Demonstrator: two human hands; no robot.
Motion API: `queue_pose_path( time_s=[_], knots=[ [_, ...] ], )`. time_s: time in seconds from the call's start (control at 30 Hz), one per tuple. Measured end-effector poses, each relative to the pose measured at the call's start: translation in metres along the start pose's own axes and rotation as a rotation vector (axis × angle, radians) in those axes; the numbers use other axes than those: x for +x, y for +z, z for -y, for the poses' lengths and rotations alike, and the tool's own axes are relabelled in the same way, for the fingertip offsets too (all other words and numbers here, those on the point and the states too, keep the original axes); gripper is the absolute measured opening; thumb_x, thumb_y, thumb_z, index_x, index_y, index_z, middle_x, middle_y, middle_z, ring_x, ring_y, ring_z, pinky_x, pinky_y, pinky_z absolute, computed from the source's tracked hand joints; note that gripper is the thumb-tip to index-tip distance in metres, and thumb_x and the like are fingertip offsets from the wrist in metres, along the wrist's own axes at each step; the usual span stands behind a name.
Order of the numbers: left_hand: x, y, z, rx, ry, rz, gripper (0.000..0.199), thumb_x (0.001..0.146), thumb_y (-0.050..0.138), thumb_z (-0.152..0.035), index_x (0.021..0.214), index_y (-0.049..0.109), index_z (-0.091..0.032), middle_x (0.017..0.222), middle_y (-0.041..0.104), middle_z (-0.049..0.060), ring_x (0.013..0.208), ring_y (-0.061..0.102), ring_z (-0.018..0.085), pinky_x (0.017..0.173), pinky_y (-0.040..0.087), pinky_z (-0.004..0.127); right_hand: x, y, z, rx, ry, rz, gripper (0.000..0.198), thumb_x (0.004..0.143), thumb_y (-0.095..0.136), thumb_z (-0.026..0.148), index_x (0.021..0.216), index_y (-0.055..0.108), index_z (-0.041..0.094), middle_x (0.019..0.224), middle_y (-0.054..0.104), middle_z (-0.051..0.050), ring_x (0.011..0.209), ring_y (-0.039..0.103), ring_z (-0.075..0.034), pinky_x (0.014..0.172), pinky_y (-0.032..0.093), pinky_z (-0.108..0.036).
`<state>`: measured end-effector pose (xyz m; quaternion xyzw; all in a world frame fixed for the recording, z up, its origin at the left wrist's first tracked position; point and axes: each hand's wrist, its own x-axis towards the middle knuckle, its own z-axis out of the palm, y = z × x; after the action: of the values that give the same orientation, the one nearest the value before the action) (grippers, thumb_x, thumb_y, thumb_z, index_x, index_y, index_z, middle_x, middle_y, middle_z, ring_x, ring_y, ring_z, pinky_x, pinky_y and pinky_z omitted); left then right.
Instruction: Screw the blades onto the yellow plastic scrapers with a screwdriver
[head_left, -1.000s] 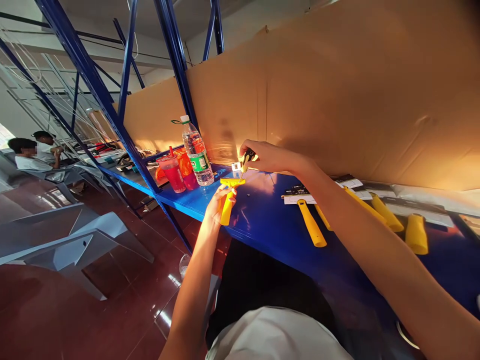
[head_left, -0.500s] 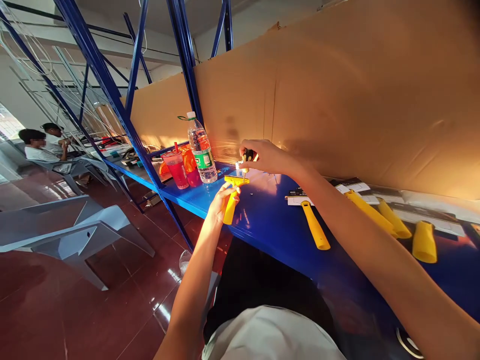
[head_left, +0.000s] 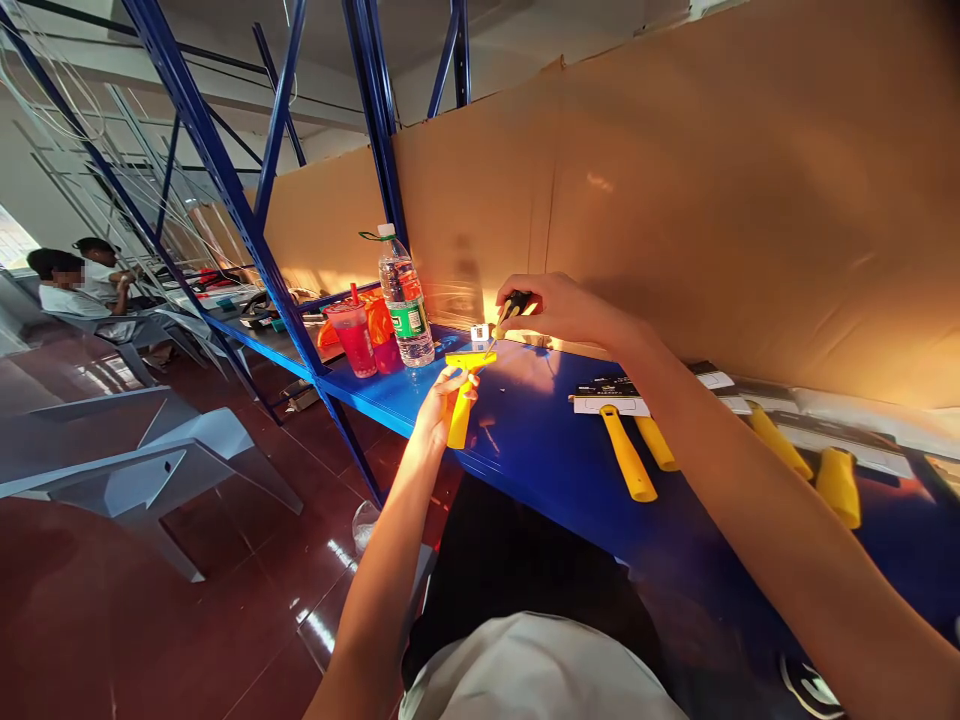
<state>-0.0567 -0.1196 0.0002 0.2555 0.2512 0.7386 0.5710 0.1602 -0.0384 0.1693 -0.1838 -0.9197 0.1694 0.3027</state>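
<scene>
In the head view, a yellow T-handled scraper (head_left: 459, 425) is located above the front edge of the blue shelf (head_left: 540, 435), with its handle gripped in the left hand (head_left: 433, 410). The handle is angled downward and the crosspiece is left uncovered, presumably so that its right end can be reached by a tool. A screwdriver (head_left: 507, 318) is grasped by its black-and-yellow handle in the right hand (head_left: 553, 300); its shaft is slanted down to that end. Whether the tip is seated cannot be determined. Similar yellow-handled scrapers (head_left: 628, 455) are laid to the right, apparently to keep the working area free. A water bottle (head_left: 407, 312) and a red tumbler (head_left: 352, 340) are stood to the left.

The left forearm is extended forward, thumb across the handle. The right arm is reached across from the right, wrist raised and bent, fingers curled downward.
</scene>
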Motion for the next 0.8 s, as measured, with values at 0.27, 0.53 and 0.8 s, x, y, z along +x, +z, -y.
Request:
queue_pose_path(
  time_s=[0.27,0.53,0.8],
  knots=[
    [0.001,0.0,0.0,0.009,0.009,-0.038,0.03,0.09,0.073,-0.001,0.107,0.061,-0.022,0.098,0.072,0.005,0.078,0.066,0.013,0.063,0.046,0.022,-0.006,0.003,0.009,-0.003,0.035,0.061,0.016,0.089,0.08,0.034,0.101,0.073,0.024,0.1,0.078,-0.006,0.084,0.067,-0.022,0.075,0.047,-0.036],
    [-0.001,0.002,-0.002,-0.006,-0.007,-0.026,0.04,0.084,0.077,0.002,0.11,0.058,-0.022,0.098,0.071,0.005,0.073,0.065,0.011,0.06,0.044,0.019,-0.014,0.0,0.002,0.022,0.047,0.091,0.012,0.093,0.076,0.026,0.105,0.073,0.026,0.103,0.078,-0.006,0.08,0.068,-0.021,0.072,0.048,-0.037],
    [-0.007,0.005,-0.005,-0.026,0.004,0.0,0.042,0.08,0.079,0.002,0.109,0.061,-0.022,0.106,0.072,0.006,0.076,0.066,0.011,0.057,0.04,0.019,-0.017,-0.005,0.01,0.001,0.079,0.098,0.01,0.096,0.076,0.028,0.104,0.072,0.026,0.107,0.078,-0.007,0.08,0.066,-0.022,0.071,0.047,-0.037]
  ],
)
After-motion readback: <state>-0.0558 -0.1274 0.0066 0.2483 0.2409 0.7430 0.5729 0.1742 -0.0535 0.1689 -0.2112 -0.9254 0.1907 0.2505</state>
